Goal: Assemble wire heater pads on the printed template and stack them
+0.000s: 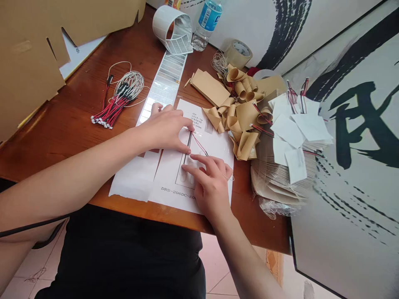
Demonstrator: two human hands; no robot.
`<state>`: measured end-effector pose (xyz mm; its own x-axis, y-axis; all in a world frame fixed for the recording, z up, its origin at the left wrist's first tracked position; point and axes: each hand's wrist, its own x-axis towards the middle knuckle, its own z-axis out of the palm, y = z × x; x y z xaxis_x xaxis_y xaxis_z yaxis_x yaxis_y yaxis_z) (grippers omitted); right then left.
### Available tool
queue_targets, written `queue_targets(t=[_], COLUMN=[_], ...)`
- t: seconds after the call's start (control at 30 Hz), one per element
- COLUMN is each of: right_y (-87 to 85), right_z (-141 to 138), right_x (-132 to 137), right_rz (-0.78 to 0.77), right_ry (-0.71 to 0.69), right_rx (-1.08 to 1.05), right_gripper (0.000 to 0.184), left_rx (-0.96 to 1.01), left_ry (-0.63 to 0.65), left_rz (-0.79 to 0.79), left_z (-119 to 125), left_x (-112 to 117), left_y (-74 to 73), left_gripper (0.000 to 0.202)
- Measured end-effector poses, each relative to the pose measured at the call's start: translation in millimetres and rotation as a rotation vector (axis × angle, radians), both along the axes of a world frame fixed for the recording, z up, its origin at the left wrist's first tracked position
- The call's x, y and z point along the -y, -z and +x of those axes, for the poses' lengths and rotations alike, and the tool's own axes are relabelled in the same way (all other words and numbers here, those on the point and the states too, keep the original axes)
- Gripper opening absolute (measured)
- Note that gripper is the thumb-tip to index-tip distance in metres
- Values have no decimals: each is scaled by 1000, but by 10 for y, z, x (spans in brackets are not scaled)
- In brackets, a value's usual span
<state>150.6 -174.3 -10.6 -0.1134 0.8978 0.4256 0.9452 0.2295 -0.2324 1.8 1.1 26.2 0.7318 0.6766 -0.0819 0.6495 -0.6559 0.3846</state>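
Note:
My left hand (165, 128) rests on a white printed sheet (168, 187) marked DRS-206DC, its fingertips at the upper end of a thin black strip (188, 145). A fine red wire (199, 145) runs from that end to the right. My right hand (208, 187) lies just below, its fingers spread over a pale rectangular pad (185, 176) outlined on the sheet, close to the strip's lower end. Part of the pad is hidden under those fingers. The sheet lies over a long strip of white label backing (163, 83).
On the wooden table (65, 145) lie a bundle of red-and-black leads (109, 112), crumpled tan paper (240, 112) and a stack of paper-backed pieces (280, 166). A water bottle (207, 20) and tape roll (238, 54) stand at the back. Cardboard (28, 54) overhangs the left.

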Motion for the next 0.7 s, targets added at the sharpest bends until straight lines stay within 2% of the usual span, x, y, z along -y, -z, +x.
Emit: queue_targets(t=[0.43,0.7], right_y=[-36,-32], right_z=[2,-17], right_x=[23,7], right_rz=[63,55], right_ry=[-15,51], right_rx=[19,37], right_gripper=[50,53], left_rx=[-24,-16], left_ry=[-11,-10], left_rz=[-7,-15], left_z=[11,13], left_x=[1,8], left_y=[-18,-17], left_gripper=[62,63])
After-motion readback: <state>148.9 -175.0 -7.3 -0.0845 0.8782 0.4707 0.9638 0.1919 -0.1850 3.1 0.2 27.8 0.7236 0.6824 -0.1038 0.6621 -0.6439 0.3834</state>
